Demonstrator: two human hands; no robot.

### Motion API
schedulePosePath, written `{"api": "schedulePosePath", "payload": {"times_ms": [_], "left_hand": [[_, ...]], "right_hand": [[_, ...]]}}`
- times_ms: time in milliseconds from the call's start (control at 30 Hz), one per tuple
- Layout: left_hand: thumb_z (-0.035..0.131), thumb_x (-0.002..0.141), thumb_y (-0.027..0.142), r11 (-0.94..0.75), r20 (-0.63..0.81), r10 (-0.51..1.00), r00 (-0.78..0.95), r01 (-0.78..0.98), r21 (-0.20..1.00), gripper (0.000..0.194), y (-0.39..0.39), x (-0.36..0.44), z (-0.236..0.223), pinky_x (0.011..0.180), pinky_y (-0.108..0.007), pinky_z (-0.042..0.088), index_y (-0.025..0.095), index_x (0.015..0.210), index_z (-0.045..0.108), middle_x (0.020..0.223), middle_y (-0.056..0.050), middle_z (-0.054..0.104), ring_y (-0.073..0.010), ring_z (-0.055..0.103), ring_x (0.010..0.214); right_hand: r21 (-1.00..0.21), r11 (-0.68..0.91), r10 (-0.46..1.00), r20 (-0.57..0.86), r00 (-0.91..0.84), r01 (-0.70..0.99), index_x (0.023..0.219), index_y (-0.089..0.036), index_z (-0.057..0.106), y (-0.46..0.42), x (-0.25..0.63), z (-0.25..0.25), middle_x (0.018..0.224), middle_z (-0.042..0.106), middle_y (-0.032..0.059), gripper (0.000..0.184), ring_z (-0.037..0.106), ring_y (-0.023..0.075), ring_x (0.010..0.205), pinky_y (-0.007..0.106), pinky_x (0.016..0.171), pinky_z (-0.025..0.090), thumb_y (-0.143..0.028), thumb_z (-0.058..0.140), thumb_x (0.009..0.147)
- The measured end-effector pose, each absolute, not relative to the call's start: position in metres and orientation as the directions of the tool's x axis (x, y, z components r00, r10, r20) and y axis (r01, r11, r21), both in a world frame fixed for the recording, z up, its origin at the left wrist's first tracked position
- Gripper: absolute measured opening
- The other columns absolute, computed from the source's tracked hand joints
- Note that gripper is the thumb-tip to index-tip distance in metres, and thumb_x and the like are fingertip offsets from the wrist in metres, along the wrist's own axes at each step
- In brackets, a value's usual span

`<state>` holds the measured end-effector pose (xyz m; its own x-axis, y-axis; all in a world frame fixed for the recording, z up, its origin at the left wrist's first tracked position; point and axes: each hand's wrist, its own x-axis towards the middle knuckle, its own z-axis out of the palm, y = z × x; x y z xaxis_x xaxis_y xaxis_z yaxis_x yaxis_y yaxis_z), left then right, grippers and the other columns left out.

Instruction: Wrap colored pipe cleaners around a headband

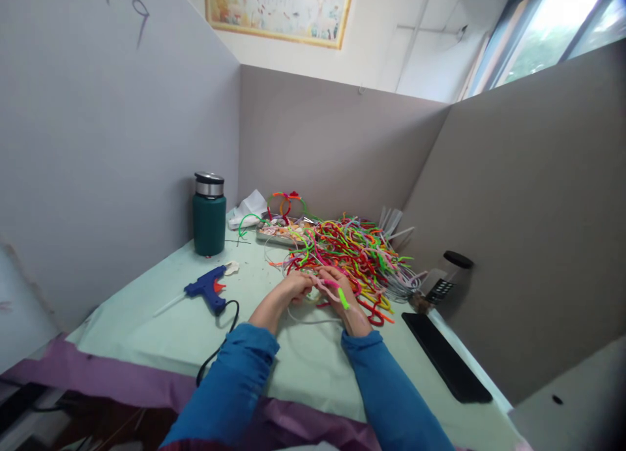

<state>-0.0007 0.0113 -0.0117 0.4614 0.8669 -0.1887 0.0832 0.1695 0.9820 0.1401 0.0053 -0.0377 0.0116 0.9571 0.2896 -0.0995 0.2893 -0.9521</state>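
Observation:
My left hand (298,285) and my right hand (341,290) meet over the table at the near edge of a heap of colourful pipe cleaners (349,249). Both are closed on a pink pipe cleaner (323,285), whose bright green end (343,298) lies over the right hand. Fingertips are partly hidden, so the exact grip is unclear. A pale, thin strand (313,322) curves on the table just below the hands. Red and orange pipe cleaners (375,314) lie right of my right hand.
A blue glue gun (208,288) with a black cord lies left. Behind it stands a green thermos (209,223). A tray (278,237) of small pieces sits at the back. To the right are a clear jar (440,281) and a black slab (445,356). Grey partitions (332,131) enclose the table.

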Motion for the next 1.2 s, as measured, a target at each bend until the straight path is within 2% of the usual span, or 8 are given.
{"api": "schedulePosePath", "payload": {"times_ms": [167, 267, 367, 600, 900, 1033, 1200], "left_hand": [[0.053, 0.084, 0.030, 0.177, -0.255, 0.810, 0.528, 0.194, 0.965, 0.024, 0.006, -0.002, -0.011, 0.033, -0.017, 0.018, 0.012, 0.068, 0.053, 0.046, 0.009, 0.034, -0.0020, 0.021, 0.034], [0.059, 0.074, 0.022, 0.176, -0.269, 0.795, 0.544, 0.217, 0.960, 0.026, 0.007, -0.001, -0.012, 0.032, -0.020, 0.013, 0.015, 0.052, 0.048, 0.038, 0.008, 0.030, -0.0034, 0.020, 0.031], [0.061, 0.067, 0.018, 0.173, -0.264, 0.788, 0.556, 0.211, 0.962, 0.028, 0.008, -0.001, -0.014, 0.032, -0.022, 0.011, 0.017, 0.045, 0.044, 0.035, 0.006, 0.029, -0.0041, 0.020, 0.030], [0.060, 0.070, 0.029, 0.129, -0.182, 0.753, 0.633, 0.128, 0.983, 0.020, 0.006, -0.003, -0.011, 0.034, -0.022, 0.010, 0.014, 0.057, 0.056, 0.039, 0.006, 0.031, -0.0043, 0.018, 0.032], [0.061, 0.069, 0.047, -0.008, -0.055, 0.782, 0.620, 0.099, 0.995, 0.037, 0.003, 0.001, -0.010, 0.037, -0.021, 0.014, 0.017, 0.057, 0.043, 0.046, 0.008, 0.032, -0.0040, 0.022, 0.036], [0.067, 0.065, 0.044, -0.141, 0.060, 0.829, 0.556, 0.102, 0.985, 0.035, 0.007, 0.008, -0.017, 0.040, -0.020, 0.018, 0.017, 0.064, 0.045, 0.046, 0.009, 0.037, -0.0050, 0.028, 0.039], [0.064, 0.069, 0.031, -0.295, 0.216, 0.853, 0.474, 0.099, 0.950, 0.024, 0.012, 0.010, -0.022, 0.043, -0.019, 0.019, 0.018, 0.082, 0.049, 0.045, 0.011, 0.038, -0.0067, 0.031, 0.041]], "right_hand": [[-0.971, 0.163, 0.970, 0.190, -0.154, -0.173, 0.082, -0.020, 0.067, -0.003, 0.149, -0.033, 0.069, 0.064, 0.0015, 0.022, 0.054, 0.0137, 0.054, 0.026, 0.050, 0.040, -0.031, 0.070, 0.062], [-0.974, 0.084, 0.953, 0.140, -0.268, -0.211, 0.085, -0.021, 0.069, -0.006, 0.153, -0.033, 0.076, 0.065, 0.0012, 0.027, 0.057, 0.0140, 0.060, 0.024, 0.054, 0.042, -0.025, 0.072, 0.059], [-0.976, 0.071, 0.947, 0.131, -0.292, -0.206, 0.080, -0.018, 0.069, -0.004, 0.153, -0.035, 0.072, 0.064, 0.0008, 0.025, 0.054, 0.0118, 0.056, 0.023, 0.051, 0.041, -0.023, 0.074, 0.056], [-0.967, 0.118, 0.969, 0.162, -0.188, -0.224, 0.076, -0.019, 0.061, 0.002, 0.150, -0.039, 0.060, 0.056, -0.0037, 0.024, 0.047, 0.0085, 0.043, 0.020, 0.041, 0.036, -0.036, 0.072, 0.064], [-0.947, 0.206, 0.975, 0.221, -0.033, -0.244, 0.073, -0.018, 0.057, 0.007, 0.144, -0.043, 0.058, 0.054, -0.0035, 0.028, 0.045, 0.0080, 0.044, 0.020, 0.042, 0.034, -0.042, 0.070, 0.065], [-0.939, 0.240, 0.970, 0.239, 0.031, -0.245, 0.073, -0.018, 0.058, 0.007, 0.142, -0.041, 0.055, 0.055, -0.0023, 0.031, 0.047, 0.0101, 0.045, 0.022, 0.041, 0.033, -0.046, 0.068, 0.064], [-0.939, 0.253, 0.967, 0.247, 0.054, -0.233, 0.072, -0.018, 0.058, 0.008, 0.141, -0.041, 0.052, 0.053, -0.0031, 0.031, 0.044, 0.0094, 0.041, 0.022, 0.040, 0.029, -0.047, 0.068, 0.065]]}}
